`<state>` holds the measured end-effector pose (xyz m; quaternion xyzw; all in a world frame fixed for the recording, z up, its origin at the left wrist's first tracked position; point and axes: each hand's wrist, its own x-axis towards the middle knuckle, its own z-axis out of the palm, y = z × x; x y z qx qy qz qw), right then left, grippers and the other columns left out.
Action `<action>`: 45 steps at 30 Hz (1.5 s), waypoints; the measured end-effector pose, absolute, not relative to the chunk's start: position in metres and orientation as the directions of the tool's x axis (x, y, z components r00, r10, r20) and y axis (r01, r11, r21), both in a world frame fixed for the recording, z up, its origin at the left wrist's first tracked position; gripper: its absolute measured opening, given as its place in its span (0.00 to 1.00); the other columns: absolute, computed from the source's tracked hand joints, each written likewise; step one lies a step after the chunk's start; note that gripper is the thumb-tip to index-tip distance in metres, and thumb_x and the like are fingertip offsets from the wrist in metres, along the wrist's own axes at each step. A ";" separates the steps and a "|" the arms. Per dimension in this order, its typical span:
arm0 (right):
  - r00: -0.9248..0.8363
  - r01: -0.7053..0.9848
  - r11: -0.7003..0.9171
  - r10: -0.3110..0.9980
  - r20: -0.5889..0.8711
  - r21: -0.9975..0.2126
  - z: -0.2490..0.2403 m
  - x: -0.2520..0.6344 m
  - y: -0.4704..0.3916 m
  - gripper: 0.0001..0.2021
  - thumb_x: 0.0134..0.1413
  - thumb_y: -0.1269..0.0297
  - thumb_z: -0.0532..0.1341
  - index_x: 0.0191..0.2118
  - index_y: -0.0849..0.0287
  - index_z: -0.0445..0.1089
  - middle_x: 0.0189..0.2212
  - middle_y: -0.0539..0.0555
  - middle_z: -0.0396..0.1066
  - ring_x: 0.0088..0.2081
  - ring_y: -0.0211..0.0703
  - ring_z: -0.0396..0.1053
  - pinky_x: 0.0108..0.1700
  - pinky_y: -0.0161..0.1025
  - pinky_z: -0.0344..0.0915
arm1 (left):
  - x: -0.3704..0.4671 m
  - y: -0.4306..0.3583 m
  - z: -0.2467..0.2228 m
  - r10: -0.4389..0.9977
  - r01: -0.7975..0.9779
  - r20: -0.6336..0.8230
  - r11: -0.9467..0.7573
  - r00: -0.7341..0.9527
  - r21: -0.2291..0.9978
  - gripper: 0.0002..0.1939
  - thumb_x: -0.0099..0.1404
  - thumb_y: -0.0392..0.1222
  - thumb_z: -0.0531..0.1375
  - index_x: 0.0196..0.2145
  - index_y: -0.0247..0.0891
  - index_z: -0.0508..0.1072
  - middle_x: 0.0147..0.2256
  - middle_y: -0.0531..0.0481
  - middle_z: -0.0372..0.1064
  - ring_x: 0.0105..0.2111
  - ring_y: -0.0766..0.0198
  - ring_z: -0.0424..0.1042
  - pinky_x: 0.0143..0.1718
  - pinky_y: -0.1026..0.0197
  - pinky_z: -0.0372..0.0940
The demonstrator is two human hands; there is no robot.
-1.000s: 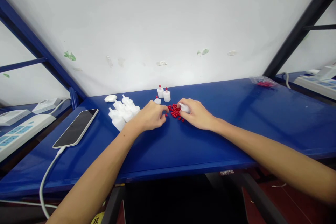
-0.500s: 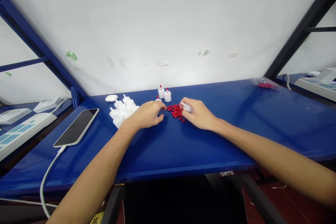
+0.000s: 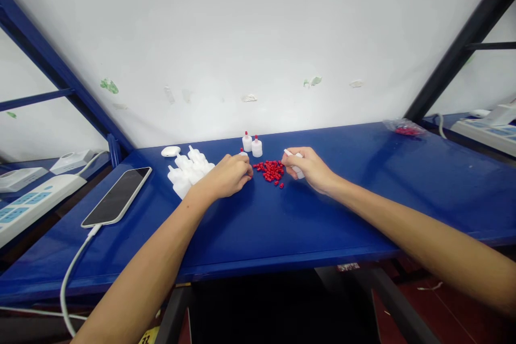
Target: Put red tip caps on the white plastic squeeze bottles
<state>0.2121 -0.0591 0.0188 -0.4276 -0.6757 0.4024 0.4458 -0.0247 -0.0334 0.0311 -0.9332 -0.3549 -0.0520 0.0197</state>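
Note:
My right hand point(image 3: 312, 168) is closed around a small white squeeze bottle point(image 3: 299, 171), tilted with its bare nozzle toward the upper left. Just left of it lies a loose pile of red caps point(image 3: 272, 171). At the pile's left edge my left hand point(image 3: 231, 174) has its fingers drawn together; whatever they may hold is hidden. Behind the pile two red-capped white bottles point(image 3: 257, 149) stand upright, and a third capped bottle point(image 3: 243, 152) is partly covered by my left hand. A cluster of uncapped white bottles point(image 3: 187, 171) sits beside my left wrist.
A phone point(image 3: 117, 197) with a white charging cable point(image 3: 74, 263) lies on the blue table point(image 3: 282, 231) at left. Near the wall is a white oval object point(image 3: 171, 151). A clear bag with red pieces point(image 3: 404, 128) rests at the back right. Power strips point(image 3: 38, 199) flank the table.
My right hand has shifted slightly right, away from the caps, and tilted its bottle. The fingers of my left hand have closed together and drawn back a little from the pile.

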 end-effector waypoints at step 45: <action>-0.485 -0.007 0.241 0.848 0.214 -0.970 0.014 0.204 -0.070 0.13 0.52 0.56 0.64 0.37 0.60 0.70 0.26 0.48 0.66 0.27 0.37 0.63 0.29 0.35 0.60 | 0.028 -0.057 0.012 0.791 0.048 0.526 -0.566 0.313 0.823 0.10 0.62 0.47 0.65 0.37 0.38 0.77 0.40 0.47 0.69 0.36 0.65 0.69 0.36 0.62 0.67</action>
